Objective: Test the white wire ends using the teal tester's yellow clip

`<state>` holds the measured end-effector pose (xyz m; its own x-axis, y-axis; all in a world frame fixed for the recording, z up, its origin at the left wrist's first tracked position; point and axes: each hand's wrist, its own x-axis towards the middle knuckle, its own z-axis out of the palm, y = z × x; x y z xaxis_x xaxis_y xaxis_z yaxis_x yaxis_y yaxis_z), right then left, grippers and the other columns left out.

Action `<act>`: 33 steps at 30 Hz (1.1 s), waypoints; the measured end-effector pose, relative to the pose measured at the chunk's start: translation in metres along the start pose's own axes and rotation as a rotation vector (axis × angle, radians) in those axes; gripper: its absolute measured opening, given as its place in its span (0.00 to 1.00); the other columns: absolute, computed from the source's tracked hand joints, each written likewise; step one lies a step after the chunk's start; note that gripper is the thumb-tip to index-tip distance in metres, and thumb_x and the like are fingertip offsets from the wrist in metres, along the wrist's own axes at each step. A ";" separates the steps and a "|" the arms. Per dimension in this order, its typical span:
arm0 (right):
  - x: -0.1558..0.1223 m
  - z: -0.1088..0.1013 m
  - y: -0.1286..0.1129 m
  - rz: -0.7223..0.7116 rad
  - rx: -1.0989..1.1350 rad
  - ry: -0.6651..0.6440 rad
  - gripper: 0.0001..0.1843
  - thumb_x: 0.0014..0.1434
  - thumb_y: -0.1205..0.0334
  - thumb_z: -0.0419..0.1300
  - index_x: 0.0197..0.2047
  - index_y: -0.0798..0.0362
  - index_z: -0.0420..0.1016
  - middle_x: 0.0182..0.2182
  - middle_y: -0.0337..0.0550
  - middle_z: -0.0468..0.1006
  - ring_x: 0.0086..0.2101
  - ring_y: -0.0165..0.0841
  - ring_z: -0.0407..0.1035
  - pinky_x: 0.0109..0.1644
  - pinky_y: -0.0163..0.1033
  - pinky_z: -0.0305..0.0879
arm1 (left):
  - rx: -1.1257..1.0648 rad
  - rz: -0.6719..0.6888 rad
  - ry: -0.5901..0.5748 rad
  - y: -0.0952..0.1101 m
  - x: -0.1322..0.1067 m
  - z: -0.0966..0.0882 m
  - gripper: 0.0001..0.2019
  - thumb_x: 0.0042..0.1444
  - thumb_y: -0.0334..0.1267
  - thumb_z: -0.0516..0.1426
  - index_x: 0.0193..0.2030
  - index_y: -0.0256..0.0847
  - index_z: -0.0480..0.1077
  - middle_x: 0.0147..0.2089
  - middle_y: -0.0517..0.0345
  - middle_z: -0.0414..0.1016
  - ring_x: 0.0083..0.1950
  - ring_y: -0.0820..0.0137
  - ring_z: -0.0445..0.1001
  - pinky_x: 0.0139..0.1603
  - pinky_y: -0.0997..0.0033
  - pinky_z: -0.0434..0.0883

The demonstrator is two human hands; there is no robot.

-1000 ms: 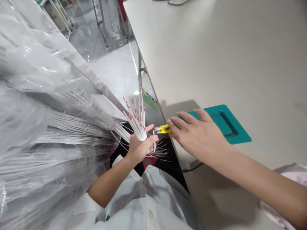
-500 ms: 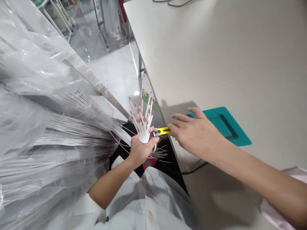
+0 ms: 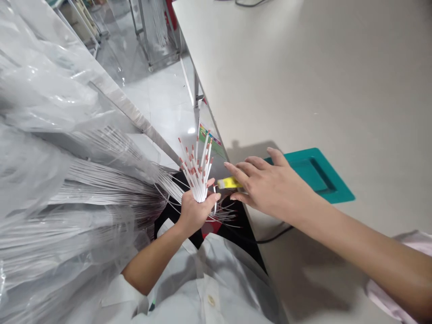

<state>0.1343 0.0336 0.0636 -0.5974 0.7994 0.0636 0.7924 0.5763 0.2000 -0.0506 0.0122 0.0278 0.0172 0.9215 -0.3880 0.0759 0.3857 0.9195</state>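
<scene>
Shirtfront [image 3: 202, 288] closest to me, pale and buttoned, and just past it my left hand [image 3: 196, 213] is closed around a fanned sheaf of white wires [image 3: 199, 177], reddish ends pointing up and away. One single wire [image 3: 215, 204] stands apart from the sheaf, right at my thumb tip, its end just short of a blurred yellow tool [image 3: 230, 182]. Over to my right hand [image 3: 272, 186]: fingers spread, thumb well parted from forefinger, the tool between them and partly hidden; how firmly it's held, I can't tell. Step in hand, as I read it: one wire end singled out and offered to the tool. Next move calls for a steady left fist and the tool's tip lined up with that end alone. Off left, wire bundles [image 3: 108, 184] sit in clear plastic; beyond my knuckles, a teal tray [image 3: 303, 171] on the pale tabletop [image 3: 320, 90]; farthest, a metal rack [image 3: 144, 40].
</scene>
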 end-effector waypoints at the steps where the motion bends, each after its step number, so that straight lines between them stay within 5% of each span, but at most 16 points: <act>1: 0.000 0.000 0.001 -0.003 0.006 0.020 0.29 0.59 0.48 0.53 0.56 0.60 0.65 0.38 0.54 0.78 0.42 0.48 0.67 0.51 0.59 0.52 | 0.011 -0.004 -0.033 0.001 -0.001 -0.002 0.22 0.44 0.36 0.62 0.50 0.39 0.73 0.23 0.64 0.71 0.18 0.79 0.62 0.24 0.75 0.66; 5: -0.005 -0.008 -0.003 -0.015 0.079 0.246 0.28 0.58 0.45 0.53 0.51 0.60 0.70 0.39 0.55 0.78 0.41 0.47 0.69 0.47 0.55 0.59 | 0.046 0.005 -0.045 0.006 -0.007 -0.009 0.23 0.47 0.36 0.61 0.52 0.38 0.71 0.21 0.66 0.70 0.17 0.80 0.59 0.21 0.77 0.63; 10: -0.015 -0.011 -0.037 0.113 0.473 0.556 0.11 0.58 0.67 0.57 0.45 0.56 0.73 0.37 0.49 0.79 0.37 0.35 0.73 0.42 0.39 0.69 | -0.042 -0.023 0.022 0.014 -0.017 -0.015 0.16 0.44 0.36 0.62 0.42 0.38 0.73 0.22 0.65 0.72 0.16 0.81 0.60 0.17 0.78 0.59; 16: -0.006 0.007 -0.066 0.379 1.374 0.380 0.10 0.57 0.57 0.59 0.41 0.48 0.78 0.34 0.44 0.80 0.34 0.33 0.74 0.38 0.40 0.73 | -0.020 0.035 -0.157 0.016 -0.025 -0.024 0.07 0.47 0.39 0.61 0.28 0.36 0.73 0.12 0.67 0.61 0.15 0.79 0.59 0.18 0.77 0.59; 22: 0.000 0.017 -0.078 0.515 1.766 0.385 0.06 0.49 0.57 0.66 0.32 0.46 0.81 0.29 0.42 0.77 0.28 0.30 0.70 0.27 0.35 0.69 | 0.019 0.091 -0.197 0.009 -0.028 -0.032 0.08 0.48 0.41 0.60 0.28 0.37 0.76 0.20 0.60 0.72 0.18 0.77 0.62 0.21 0.75 0.61; 26: 0.000 0.022 -0.088 0.668 2.083 0.287 0.07 0.49 0.55 0.65 0.28 0.49 0.79 0.25 0.39 0.74 0.17 0.23 0.59 0.17 0.31 0.58 | 0.045 0.093 -0.218 0.006 -0.029 -0.032 0.07 0.49 0.39 0.59 0.27 0.39 0.77 0.16 0.61 0.69 0.21 0.74 0.66 0.24 0.74 0.64; 29: -0.003 0.021 -0.086 0.601 1.928 0.210 0.10 0.52 0.54 0.63 0.28 0.51 0.77 0.23 0.40 0.74 0.18 0.26 0.62 0.19 0.33 0.61 | 0.058 0.066 -0.218 0.002 -0.028 -0.034 0.07 0.48 0.38 0.60 0.27 0.38 0.77 0.15 0.63 0.66 0.20 0.74 0.66 0.25 0.74 0.64; 33: -0.011 0.014 -0.079 0.424 1.173 0.373 0.10 0.54 0.59 0.61 0.39 0.51 0.78 0.35 0.48 0.77 0.35 0.36 0.72 0.37 0.42 0.70 | 0.043 0.022 -0.087 -0.006 -0.023 -0.036 0.11 0.48 0.40 0.60 0.35 0.35 0.76 0.16 0.63 0.65 0.19 0.75 0.64 0.23 0.75 0.63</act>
<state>0.0805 -0.0185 0.0336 -0.1233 0.9688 0.2150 0.4483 0.2477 -0.8589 -0.0868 -0.0100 0.0339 0.1055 0.9215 -0.3737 0.1171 0.3617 0.9249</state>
